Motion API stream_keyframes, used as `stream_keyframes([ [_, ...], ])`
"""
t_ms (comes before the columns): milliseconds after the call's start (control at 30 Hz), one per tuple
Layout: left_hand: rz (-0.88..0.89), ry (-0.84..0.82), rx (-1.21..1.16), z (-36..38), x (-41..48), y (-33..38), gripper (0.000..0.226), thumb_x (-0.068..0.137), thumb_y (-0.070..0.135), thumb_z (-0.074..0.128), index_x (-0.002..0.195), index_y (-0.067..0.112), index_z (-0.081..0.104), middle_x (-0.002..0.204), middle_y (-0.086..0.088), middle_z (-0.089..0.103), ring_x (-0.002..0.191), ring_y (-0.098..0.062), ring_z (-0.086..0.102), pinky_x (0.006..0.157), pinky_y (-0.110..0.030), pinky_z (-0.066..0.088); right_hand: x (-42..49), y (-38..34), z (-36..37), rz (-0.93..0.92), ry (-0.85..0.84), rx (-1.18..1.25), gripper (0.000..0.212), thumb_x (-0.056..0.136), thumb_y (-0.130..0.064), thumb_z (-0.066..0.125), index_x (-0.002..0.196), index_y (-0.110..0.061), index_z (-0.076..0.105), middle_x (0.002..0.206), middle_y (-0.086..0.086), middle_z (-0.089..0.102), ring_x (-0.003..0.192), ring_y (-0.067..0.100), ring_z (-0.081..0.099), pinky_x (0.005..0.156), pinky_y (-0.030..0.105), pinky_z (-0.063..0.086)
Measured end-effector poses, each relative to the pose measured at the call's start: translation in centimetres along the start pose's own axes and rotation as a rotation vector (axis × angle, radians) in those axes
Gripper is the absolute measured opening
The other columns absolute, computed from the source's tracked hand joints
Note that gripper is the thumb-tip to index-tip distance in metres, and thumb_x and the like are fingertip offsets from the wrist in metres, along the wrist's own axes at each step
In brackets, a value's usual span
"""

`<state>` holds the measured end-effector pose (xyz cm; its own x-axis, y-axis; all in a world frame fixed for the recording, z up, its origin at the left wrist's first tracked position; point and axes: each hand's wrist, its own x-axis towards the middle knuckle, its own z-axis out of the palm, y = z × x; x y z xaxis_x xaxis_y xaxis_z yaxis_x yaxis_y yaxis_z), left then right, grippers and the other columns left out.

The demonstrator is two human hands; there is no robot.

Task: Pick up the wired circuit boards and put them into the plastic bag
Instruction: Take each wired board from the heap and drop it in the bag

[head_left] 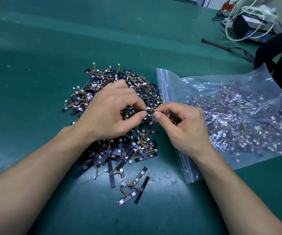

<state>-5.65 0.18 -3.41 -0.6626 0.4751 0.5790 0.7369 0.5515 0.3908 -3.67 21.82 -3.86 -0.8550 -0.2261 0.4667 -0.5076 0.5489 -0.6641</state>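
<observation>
over the middle of the dark green table mat, my left hand and right hand meet just above the heap of small black wired circuit boards. each hand pinches one end of a single wired board between thumb and forefinger, with the other fingers loosely curled. the clear zip-top plastic bag lies on the right, touching the heap and already holding many boards. its zip mouth faces left toward the heap.

my main worry is tangling. the thin coloured wires and white plugs in the heap cross each other everywhere, so lifting this board may drag neighbours up and drop them across the mat. a hard tug to free it could strain a wire where it joins the board.

the mouth looks to lie flat, and i cannot tell whether it is parted. with both hands busy on one board, nothing holds it wide, so the board or its plug may catch on the zip strip and fall outside.

stray boards lie near me, between my forearms, and a careless sweep of an arm could push them farther off.
</observation>
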Motion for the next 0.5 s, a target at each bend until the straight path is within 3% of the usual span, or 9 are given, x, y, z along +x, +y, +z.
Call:
stream_keyframes([
  [200, -0.014, 0.007, 0.026, 0.09, 0.01, -0.05, 0.015, 0.093, 0.023, 0.069, 0.083, 0.012, 0.073, 0.079, 0.004, 0.069, 0.074, -0.022, 0.051, 0.073, -0.037, 0.044, -0.11, -0.26, -0.08, -0.013, 0.017, 0.023, 0.002, 0.085, -0.019, 0.075, 0.087, -0.018, 0.077, 0.063, -0.029, 0.056, 0.048, 0.005, 0.046, 0.054, 0.006, 0.031],
  [500, -0.001, -0.007, -0.009, -0.05, 0.01, 0.05, 0.017, 0.091, 0.026, 0.069, 0.084, 0.011, 0.073, 0.080, 0.005, 0.069, 0.074, -0.022, 0.051, 0.074, -0.036, 0.043, -0.03, -0.05, 0.11, -0.012, 0.034, -0.020, 0.007, 0.087, -0.014, 0.076, 0.082, -0.018, 0.076, 0.066, -0.016, 0.062, 0.051, 0.011, 0.049, 0.054, 0.012, 0.034],
])
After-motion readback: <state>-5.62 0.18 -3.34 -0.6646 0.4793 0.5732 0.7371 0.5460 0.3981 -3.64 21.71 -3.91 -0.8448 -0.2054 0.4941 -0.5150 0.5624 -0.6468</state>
